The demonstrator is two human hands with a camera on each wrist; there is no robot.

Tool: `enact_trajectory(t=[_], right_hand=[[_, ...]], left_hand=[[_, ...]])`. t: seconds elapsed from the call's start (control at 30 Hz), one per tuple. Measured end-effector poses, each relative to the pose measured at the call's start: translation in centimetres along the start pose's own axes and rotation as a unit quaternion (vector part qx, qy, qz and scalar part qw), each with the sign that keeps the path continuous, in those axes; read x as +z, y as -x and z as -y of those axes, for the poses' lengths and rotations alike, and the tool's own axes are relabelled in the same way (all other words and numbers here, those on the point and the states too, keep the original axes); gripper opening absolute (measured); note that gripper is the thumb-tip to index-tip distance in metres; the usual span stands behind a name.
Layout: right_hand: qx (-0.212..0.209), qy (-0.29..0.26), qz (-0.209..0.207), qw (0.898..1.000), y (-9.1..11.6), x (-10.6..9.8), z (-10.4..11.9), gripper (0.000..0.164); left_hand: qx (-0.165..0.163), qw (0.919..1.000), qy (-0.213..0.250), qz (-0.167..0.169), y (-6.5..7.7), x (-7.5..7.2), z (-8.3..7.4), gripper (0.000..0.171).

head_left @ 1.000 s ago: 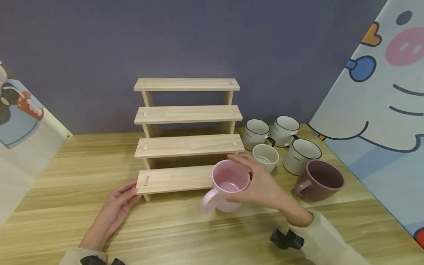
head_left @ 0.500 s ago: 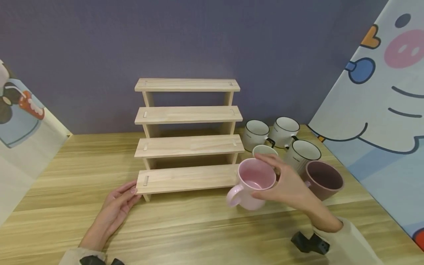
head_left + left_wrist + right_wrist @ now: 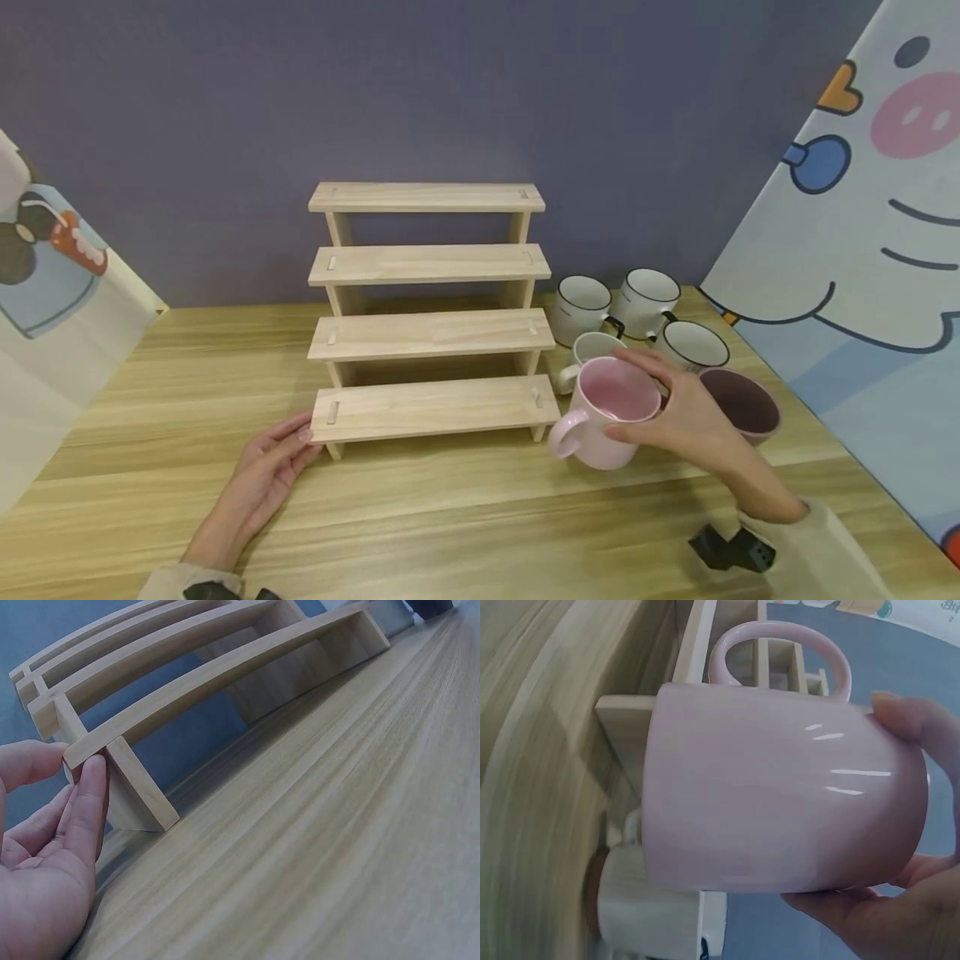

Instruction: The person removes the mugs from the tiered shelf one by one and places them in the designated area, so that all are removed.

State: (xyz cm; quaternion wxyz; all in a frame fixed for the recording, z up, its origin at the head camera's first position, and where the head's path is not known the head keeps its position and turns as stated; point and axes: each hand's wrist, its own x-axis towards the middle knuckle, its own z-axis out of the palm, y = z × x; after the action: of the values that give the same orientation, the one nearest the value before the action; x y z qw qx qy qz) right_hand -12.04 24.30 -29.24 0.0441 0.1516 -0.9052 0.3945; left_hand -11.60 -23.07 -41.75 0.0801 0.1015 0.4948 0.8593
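Note:
A wooden tiered shelf [image 3: 435, 408] with stepped boards stands against the back wall. My left hand [image 3: 262, 475] pinches the left end of its lowest board; in the left wrist view the fingers [image 3: 90, 795] lie under the board's corner. My right hand [image 3: 690, 417] grips a pink mug [image 3: 603, 442] by its rim and side, to the right of the lowest board. The mug's handle [image 3: 780, 634] points away from the palm. Behind it, a small white cup [image 3: 592, 346] is partly hidden, and a brown mug [image 3: 742, 400] is partly covered by the hand.
White mugs with black rims [image 3: 581, 308] stand right of the shelf, near the back wall [image 3: 420, 92]. Printed panels [image 3: 847, 250] rise on both sides of the wooden table [image 3: 420, 533].
My right hand has carried the pink mug to the right, from in front of the lowest board to beside its right end. My left hand has stayed at the shelf's corner.

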Motion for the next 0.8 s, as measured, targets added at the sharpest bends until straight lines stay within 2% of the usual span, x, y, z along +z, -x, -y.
enact_trajectory(t=[0.13,0.37,0.63,0.8], right_hand=[[0.011,0.001,0.003,1.000,0.1,-0.2,-0.7,0.087],[0.010,0.038,-0.008,0.999,-0.1,0.2,-1.7,0.086],[0.042,0.050,0.003,0.998,-0.5,0.8,-2.7,0.087],[0.048,0.061,0.006,0.997,-0.6,1.1,-3.1,0.087]], left_hand=[[-0.001,1.0000,-0.006,-0.005,0.0,-0.1,0.0,0.036],[-0.003,1.0000,0.002,-0.005,0.1,0.0,0.0,0.036],[-0.004,0.9999,-0.008,-0.008,0.1,0.1,0.1,0.036],[-0.006,0.9999,-0.009,-0.009,0.1,0.0,0.1,0.036]])
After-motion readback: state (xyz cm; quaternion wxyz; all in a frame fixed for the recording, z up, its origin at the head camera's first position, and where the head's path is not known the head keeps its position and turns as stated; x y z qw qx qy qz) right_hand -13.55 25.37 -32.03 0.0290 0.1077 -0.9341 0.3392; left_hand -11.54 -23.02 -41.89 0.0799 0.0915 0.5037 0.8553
